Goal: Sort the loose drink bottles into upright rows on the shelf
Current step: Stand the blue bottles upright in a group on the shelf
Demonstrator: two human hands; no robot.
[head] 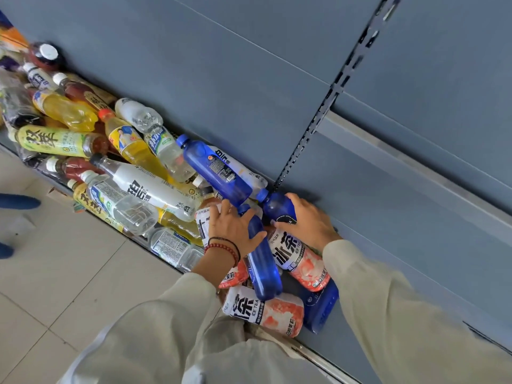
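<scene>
shelf (pixel 313 356) with ice tea bottles (pixel 263 309)

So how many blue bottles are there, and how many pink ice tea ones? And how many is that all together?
Blue bottles: 4
Pink ice tea bottles: 3, one mostly hidden under the left wrist
Total: 7

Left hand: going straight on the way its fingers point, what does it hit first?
Most likely the base end of the large translucent blue plastic bottle lying atop the pile, just beyond the fingers of the left hand. Depth is unclear, so it might pass over it.
</scene>
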